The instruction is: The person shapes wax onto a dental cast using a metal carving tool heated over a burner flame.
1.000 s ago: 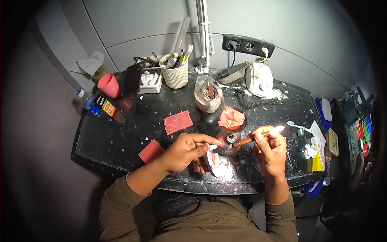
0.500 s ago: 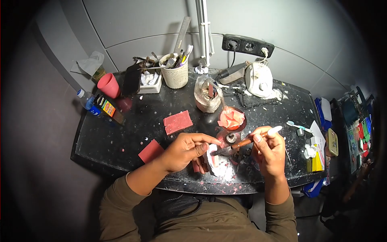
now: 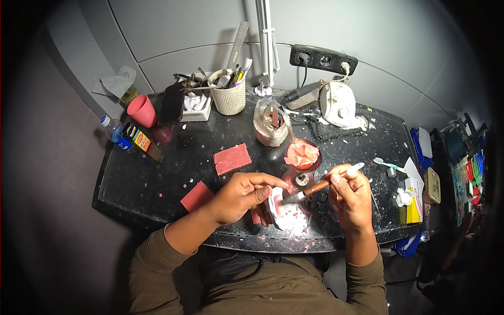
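Note:
My left hand [image 3: 244,197] is closed around a white plaster dental cast [image 3: 278,214] with pink wax along it, low over the front of the bench. In my right hand [image 3: 349,197], pinched between thumb and fingers, is a wax knife [image 3: 317,186] with a brown wooden handle. Its bright metal neck and dark tip point left, right at the cast's wax side; the pale other end sticks out above my fingers. Just beyond the cast stands a spirit burner [image 3: 301,180]. Behind the burner, a round pan [image 3: 311,166] holds crumpled pink wax pieces [image 3: 303,153].
Two pink wax sheets [image 3: 232,159] lie left of my hands. A plastic-wrapped jar [image 3: 270,126], a tool cup [image 3: 229,98] and a white motor unit [image 3: 337,105] stand at the back. To the right are a toothbrush [image 3: 389,164] and a yellow box [image 3: 412,210].
The wax knife has turned in my right hand, so its metal neck now shows brightly and its pale end sits lower. My left hand and the cast have barely moved.

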`<state>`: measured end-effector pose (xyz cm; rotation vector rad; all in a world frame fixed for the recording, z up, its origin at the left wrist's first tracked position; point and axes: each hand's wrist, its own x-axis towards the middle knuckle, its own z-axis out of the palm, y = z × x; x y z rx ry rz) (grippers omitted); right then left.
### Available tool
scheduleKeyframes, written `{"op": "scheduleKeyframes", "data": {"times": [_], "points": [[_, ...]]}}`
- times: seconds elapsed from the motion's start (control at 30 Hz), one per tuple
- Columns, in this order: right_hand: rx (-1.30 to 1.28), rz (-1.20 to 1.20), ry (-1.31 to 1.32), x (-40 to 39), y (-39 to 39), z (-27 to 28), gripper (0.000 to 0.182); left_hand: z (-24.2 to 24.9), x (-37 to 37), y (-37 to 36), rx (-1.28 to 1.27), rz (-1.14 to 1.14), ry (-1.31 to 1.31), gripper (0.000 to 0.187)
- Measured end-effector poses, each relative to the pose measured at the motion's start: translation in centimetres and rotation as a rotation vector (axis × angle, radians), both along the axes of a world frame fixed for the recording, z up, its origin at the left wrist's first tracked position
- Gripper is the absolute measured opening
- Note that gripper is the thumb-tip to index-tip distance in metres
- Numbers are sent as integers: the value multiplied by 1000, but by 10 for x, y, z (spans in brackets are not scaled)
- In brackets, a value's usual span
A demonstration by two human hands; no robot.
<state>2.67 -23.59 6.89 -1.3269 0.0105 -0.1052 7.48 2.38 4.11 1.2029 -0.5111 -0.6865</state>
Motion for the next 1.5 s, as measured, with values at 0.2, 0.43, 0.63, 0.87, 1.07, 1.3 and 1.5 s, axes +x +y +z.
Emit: {"op": "scheduleKeyframes", "data": {"times": [0.2, 0.43, 0.63, 0.87, 1.07, 1.3, 1.5], "points": [[6, 110, -23, -1, -3, 1, 10, 0, 1, 1, 7, -2, 25, 33], [-37, 57, -87, -2, -4, -1, 8, 1, 0, 0, -7, 3, 37, 32], [-24, 17, -44, -1, -4, 0, 9, 3, 2, 3, 33, -27, 45, 36], [-18, 1, -11, 0, 0, 1, 11, 5, 2, 3, 27, -34, 13, 34], [-17, 13, -29, 0, 1, 0, 11, 1, 2, 2, 14, -30, 13, 33], [-37, 40, -29, 0, 0, -1, 10, 4, 1, 2, 19, -37, 15, 35], [-26, 61, -5, 0, -1, -1, 9, 5, 2, 2, 38, -33, 13, 38]]}}
